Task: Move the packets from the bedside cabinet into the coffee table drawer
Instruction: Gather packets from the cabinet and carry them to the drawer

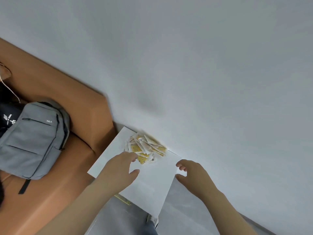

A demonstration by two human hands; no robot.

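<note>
Lying blurred, packets (146, 146) uncountable; left hand (120, 169) at their edge, contact unclear.

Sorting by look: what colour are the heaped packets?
Yellow and white, the small packets; head view shows it.

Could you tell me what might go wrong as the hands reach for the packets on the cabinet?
The packets lie in a loose, overlapping heap, so one scoop by the left hand may leave some behind or drop a few.
The heap sits by the wall at the back of the cabinet top; packets pushed sideways could slide off an edge.
The right hand hovers at the cabinet's right edge, apart from the heap, so it may help too late.
</note>
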